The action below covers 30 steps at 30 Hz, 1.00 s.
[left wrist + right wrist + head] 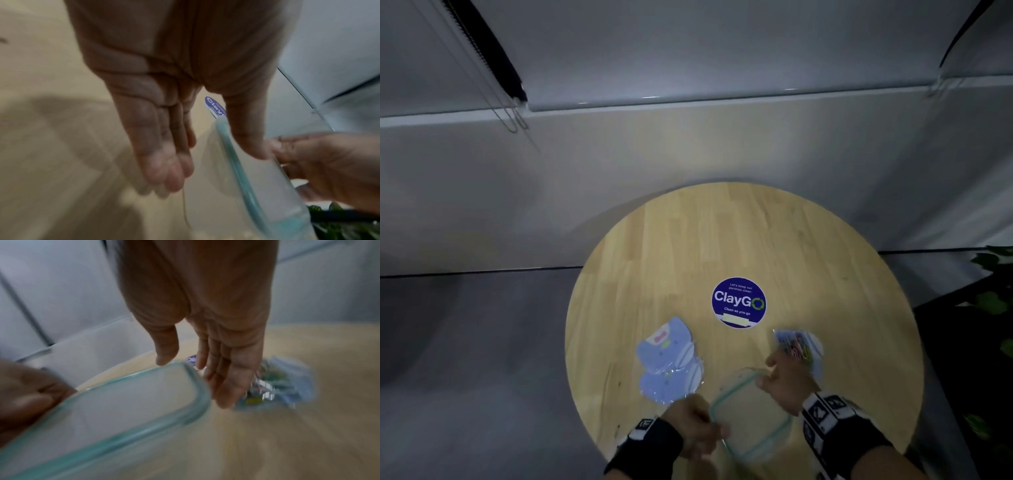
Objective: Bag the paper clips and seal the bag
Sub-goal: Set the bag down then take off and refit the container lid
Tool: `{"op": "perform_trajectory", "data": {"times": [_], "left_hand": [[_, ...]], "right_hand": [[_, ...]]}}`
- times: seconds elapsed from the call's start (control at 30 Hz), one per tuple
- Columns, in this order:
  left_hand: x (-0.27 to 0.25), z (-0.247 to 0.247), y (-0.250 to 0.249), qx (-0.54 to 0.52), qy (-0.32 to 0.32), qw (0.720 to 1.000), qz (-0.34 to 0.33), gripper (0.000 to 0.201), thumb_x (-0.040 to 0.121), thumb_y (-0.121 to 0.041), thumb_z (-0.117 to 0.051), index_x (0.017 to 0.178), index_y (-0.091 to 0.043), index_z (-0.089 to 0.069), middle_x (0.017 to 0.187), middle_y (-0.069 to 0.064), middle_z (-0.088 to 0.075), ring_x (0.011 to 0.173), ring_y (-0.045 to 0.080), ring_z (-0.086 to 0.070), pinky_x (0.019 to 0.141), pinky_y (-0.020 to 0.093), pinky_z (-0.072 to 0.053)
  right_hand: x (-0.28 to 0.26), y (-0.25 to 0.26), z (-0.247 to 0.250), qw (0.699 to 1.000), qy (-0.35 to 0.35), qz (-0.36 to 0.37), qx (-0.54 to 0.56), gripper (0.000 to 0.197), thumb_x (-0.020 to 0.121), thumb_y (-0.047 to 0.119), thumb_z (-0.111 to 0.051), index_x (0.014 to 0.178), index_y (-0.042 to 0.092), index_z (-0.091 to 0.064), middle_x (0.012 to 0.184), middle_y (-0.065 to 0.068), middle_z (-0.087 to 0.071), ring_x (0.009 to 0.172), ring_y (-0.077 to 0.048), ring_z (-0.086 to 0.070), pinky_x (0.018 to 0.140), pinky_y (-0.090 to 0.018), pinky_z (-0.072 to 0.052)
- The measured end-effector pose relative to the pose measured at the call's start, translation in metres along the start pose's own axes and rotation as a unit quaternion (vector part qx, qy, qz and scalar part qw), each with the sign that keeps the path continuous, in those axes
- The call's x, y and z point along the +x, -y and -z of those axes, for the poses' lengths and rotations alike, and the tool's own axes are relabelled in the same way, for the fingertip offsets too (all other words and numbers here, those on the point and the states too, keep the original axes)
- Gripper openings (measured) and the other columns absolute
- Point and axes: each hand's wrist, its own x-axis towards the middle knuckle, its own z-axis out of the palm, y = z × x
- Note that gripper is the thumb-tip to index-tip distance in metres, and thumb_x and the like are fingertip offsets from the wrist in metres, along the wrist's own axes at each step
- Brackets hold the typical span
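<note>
Left hand (697, 423) pinches clear bag (751, 414) at table's (688, 240) 6 o'clock edge. Right hand (786, 383), fingers relaxed, empty. Paper clips pack (799, 347) just beyond it at 1 o'clock; right hand nearer.

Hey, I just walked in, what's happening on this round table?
A person holds a clear bag with a teal zip edge above the wooden table. The left hand pinches its near edge; the right hand is at the far edge, fingers fairly straight, though blur hides its grip. Behind that hand lies a blue packet of coloured paper clips, and a second blue packet lies to the left. No clips show in the bag.
</note>
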Motion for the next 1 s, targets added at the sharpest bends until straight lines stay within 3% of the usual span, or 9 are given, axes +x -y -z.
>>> {"op": "perform_trajectory", "data": {"times": [0.07, 0.13, 0.27, 0.43, 0.53, 0.67, 0.77, 0.87, 1.0], "left_hand": [[0.010, -0.003, 0.007, -0.078, -0.028, 0.996, -0.012, 0.030, 0.067, -0.015, -0.077, 0.061, -0.021, -0.048, 0.057, 0.010, -0.047, 0.042, 0.015, -0.041, 0.037, 0.016, -0.031], [0.020, -0.003, 0.012, -0.097, -0.075, 0.992, -0.023, 0.029, 0.073, -0.011, -0.073, 0.067, -0.018, -0.046, 0.052, 0.009, -0.044, 0.039, 0.015, -0.041, 0.037, 0.016, -0.033], [0.029, -0.005, 0.014, -0.184, -0.134, 0.973, -0.038, 0.029, 0.083, -0.011, -0.067, 0.078, -0.012, -0.038, 0.060, 0.006, -0.044, 0.042, 0.015, -0.041, 0.037, 0.020, -0.038], [0.031, -0.006, 0.012, -0.157, -0.130, 0.975, -0.083, 0.030, 0.085, -0.013, -0.065, 0.075, -0.014, -0.036, 0.059, 0.000, -0.045, 0.045, 0.012, -0.042, 0.041, 0.021, -0.038], [0.029, -0.002, 0.009, -0.063, -0.156, 0.977, -0.132, 0.033, 0.069, -0.022, -0.066, 0.072, -0.015, -0.034, 0.063, -0.001, -0.036, 0.053, 0.011, -0.037, 0.052, 0.026, -0.038], [0.022, 0.002, 0.001, 0.028, -0.168, 0.976, -0.135, 0.035, 0.076, -0.023, -0.073, 0.071, -0.019, -0.038, 0.061, -0.007, -0.041, 0.055, 0.009, -0.039, 0.056, 0.024, -0.036], [0.017, 0.025, -0.010, 0.116, -0.303, 0.938, -0.125, 0.037, 0.072, -0.039, -0.074, 0.063, -0.021, -0.044, 0.060, -0.004, -0.052, 0.058, 0.015, -0.050, 0.053, 0.022, -0.034], [0.018, 0.062, -0.020, 0.170, -0.408, 0.888, -0.126, 0.038, 0.068, -0.040, -0.077, 0.086, -0.015, -0.056, 0.093, 0.009, -0.057, 0.083, 0.028, -0.057, 0.071, 0.029, -0.041], [0.046, 0.103, -0.033, 0.295, -0.378, 0.873, -0.086, 0.072, 0.073, -0.040, -0.072, 0.130, -0.010, -0.040, 0.137, 0.013, -0.039, 0.122, 0.035, -0.041, 0.100, 0.043, -0.037]], "right_hand": [[0.005, -0.004, -0.004, 0.999, 0.038, -0.005, -0.002, 0.021, 0.082, 0.032, -0.064, 0.072, 0.024, -0.047, 0.081, 0.000, -0.053, 0.085, -0.021, -0.055, 0.076, -0.031, -0.042], [0.010, -0.011, -0.004, 0.997, 0.053, -0.019, 0.055, 0.027, 0.082, 0.028, -0.067, 0.063, 0.022, -0.049, 0.074, 0.000, -0.054, 0.075, -0.018, -0.055, 0.068, -0.029, -0.043], [0.006, -0.014, -0.005, 0.949, 0.080, -0.127, 0.276, 0.026, 0.076, 0.030, -0.075, 0.080, 0.009, -0.060, 0.083, -0.007, -0.065, 0.072, -0.021, -0.063, 0.053, -0.029, -0.054], [0.005, -0.020, -0.012, 0.942, 0.104, -0.135, 0.288, 0.028, 0.080, 0.037, -0.070, 0.085, 0.014, -0.055, 0.086, -0.006, -0.062, 0.074, -0.021, -0.062, 0.050, -0.023, -0.050], [0.006, -0.021, -0.015, 0.955, 0.069, -0.095, 0.271, 0.027, 0.084, 0.028, -0.067, 0.075, 0.015, -0.046, 0.079, -0.004, -0.055, 0.068, -0.018, -0.055, 0.039, -0.017, -0.043], [0.006, -0.028, -0.018, 0.977, 0.026, -0.036, 0.207, 0.032, 0.077, 0.031, -0.073, 0.074, 0.015, -0.045, 0.076, -0.003, -0.054, 0.074, -0.021, -0.055, 0.059, -0.031, -0.049], [0.001, -0.029, -0.016, 0.982, -0.005, -0.015, 0.188, 0.026, 0.072, 0.020, -0.077, 0.072, 0.019, -0.051, 0.070, 0.002, -0.052, 0.073, -0.019, -0.051, 0.067, -0.030, -0.043], [-0.007, -0.028, -0.014, 0.968, -0.020, -0.014, 0.249, 0.024, 0.071, 0.002, -0.075, 0.076, 0.016, -0.056, 0.074, -0.003, -0.055, 0.077, -0.021, -0.053, 0.067, -0.028, -0.045], [-0.011, -0.029, -0.015, 0.958, -0.042, -0.015, 0.283, 0.028, 0.070, -0.002, -0.075, 0.077, 0.021, -0.059, 0.080, -0.006, -0.061, 0.078, -0.022, -0.056, 0.065, -0.026, -0.047]]}}
